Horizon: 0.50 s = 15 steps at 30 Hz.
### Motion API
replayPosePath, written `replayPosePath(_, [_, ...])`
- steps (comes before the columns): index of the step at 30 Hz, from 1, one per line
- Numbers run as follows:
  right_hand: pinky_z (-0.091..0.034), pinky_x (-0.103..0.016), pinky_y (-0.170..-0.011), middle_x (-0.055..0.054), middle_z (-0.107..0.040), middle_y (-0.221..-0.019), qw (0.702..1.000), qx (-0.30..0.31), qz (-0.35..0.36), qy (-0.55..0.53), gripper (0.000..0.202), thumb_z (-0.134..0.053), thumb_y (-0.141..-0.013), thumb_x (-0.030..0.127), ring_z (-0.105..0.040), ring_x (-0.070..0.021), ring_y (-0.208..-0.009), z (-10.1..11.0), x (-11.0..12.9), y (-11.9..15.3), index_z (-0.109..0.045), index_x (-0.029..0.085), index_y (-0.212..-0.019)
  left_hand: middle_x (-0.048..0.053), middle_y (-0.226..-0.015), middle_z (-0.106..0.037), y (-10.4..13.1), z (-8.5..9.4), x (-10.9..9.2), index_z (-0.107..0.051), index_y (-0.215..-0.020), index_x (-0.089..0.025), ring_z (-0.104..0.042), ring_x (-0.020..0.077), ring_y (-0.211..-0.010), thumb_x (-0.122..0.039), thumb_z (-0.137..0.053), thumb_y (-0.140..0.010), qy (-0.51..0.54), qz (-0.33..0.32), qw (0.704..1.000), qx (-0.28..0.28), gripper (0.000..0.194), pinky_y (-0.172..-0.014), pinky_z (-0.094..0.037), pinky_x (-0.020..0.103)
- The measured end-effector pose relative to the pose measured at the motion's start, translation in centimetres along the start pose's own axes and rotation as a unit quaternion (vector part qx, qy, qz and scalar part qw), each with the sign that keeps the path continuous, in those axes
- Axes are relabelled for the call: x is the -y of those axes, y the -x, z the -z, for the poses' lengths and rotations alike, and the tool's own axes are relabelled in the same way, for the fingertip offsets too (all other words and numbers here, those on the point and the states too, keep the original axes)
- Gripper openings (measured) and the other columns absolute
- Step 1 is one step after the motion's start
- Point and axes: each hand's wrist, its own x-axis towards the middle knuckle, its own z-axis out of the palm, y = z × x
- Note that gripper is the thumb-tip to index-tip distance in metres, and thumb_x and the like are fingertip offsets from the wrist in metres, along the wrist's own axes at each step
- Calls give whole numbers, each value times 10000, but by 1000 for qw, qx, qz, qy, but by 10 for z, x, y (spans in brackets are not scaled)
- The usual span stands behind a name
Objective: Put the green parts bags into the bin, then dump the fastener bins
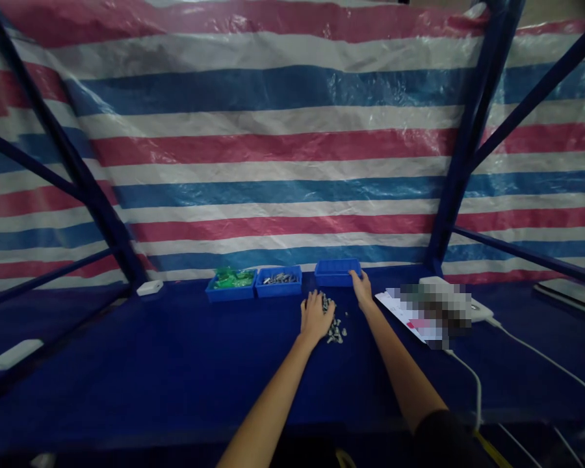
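Note:
A loose pile of small metal parts, which look like screws or bolts, lies on the blue table. My left hand rests over the pile's left side with its fingers apart, hiding some of the pieces. Behind the pile sits a blue plastic bin in which I see no contents. My right hand grips that bin at its right front corner, the thumb against the outer wall.
Left of the held bin stand a blue bin with metal parts and another with green plastic packets. To the right lie papers, a white device and white cables. Blue frame posts flank the table.

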Motion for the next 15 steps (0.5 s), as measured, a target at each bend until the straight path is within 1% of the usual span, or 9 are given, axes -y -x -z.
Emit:
replayPosePath(2, [-367, -413, -964, -155, -578, -1172, 999, 6, 0, 34, 577, -472, -761, 442, -517, -302, -1111, 1, 0, 3, -494, 126, -1243, 116, -1346, -447, 3, 0, -1, -499, -1197, -157, -316, 232, -1303, -430, -334, -867, 9, -17, 1000, 15, 459, -1082, -183, 442])
replayPosePath(4, [-314, -408, -1001, -152, -568, -1194, 999, 14, 9, 50, 552, -448, -787, 408, -487, -300, -1148, 2, 0, 7, -481, 131, -1264, 81, -1279, -518, 7, 2, -3, -519, -1164, -190, -375, 206, -1264, -399, -341, -871, 24, -40, 999, -8, 401, -1067, -224, 421])
replayPosePath(5, [-296, -405, -1011, -146, -569, -1193, 998, 16, 19, 64, 546, -437, -799, 388, -483, -293, -1155, 2, 0, 8, -461, 138, -1284, 69, -1245, -542, 7, 5, -4, -522, -1150, -202, -401, 193, -1241, -372, -349, -871, 30, -51, 998, -37, 370, -1055, -250, 405])
replayPosePath(7, [-286, -407, -1012, -133, -588, -1166, 995, 22, 35, 95, 545, -414, -818, 356, -499, -276, -1138, 4, -1, 9, -408, 153, -1324, 64, -1209, -552, 5, 12, -2, -514, -1143, -208, -423, 176, -1212, -312, -360, -867, 23, -74, 990, -121, 333, -1036, -281, 376])
replayPosePath(9, [-311, -408, -991, -112, -614, -1118, 992, 29, 42, 117, 528, -392, -831, 335, -533, -259, -1095, 6, -2, 8, -388, 178, -1335, 88, -1230, -519, -2, 20, 4, -486, -1174, -188, -406, 185, -1215, -281, -360, -863, -14, -83, 976, -198, 348, -1040, -268, 381])
replayPosePath(10, [-328, -405, -977, -98, -623, -1097, 991, 33, 44, 120, 511, -386, -833, 328, -547, -250, -1074, 6, -3, 8, -402, 195, -1325, 108, -1247, -498, -6, 24, 9, -463, -1202, -170, -390, 200, -1224, -283, -356, -864, -40, -80, 972, -219, 372, -1047, -249, 397])
replayPosePath(11, [-338, -406, -969, -85, -628, -1082, 991, 36, 47, 119, 491, -386, -832, 323, -555, -244, -1058, 7, -3, 7, -425, 210, -1308, 127, -1259, -481, -11, 27, 15, -437, -1232, -151, -379, 218, -1230, -298, -352, -866, -67, -72, 970, -223, 403, -1053, -231, 415])
replayPosePath(12, [-342, -409, -966, -75, -631, -1073, 991, 37, 52, 117, 473, -387, -830, 319, -560, -240, -1048, 7, -2, 6, -449, 225, -1289, 144, -1259, -475, -16, 29, 21, -415, -1255, -130, -377, 234, -1226, -317, -346, -869, -90, -61, 970, -217, 434, -1056, -217, 430])
replayPosePath(15, [-346, -413, -967, -49, -638, -1049, 992, 29, 58, 105, 428, -399, -819, 312, -565, -227, -1032, 7, 1, 7, -517, 260, -1227, 157, -1244, -485, -25, 31, 35, -406, -1270, -107, -379, 257, -1214, -346, -317, -878, -145, -40, 975, -164, 468, -1049, -218, 446])
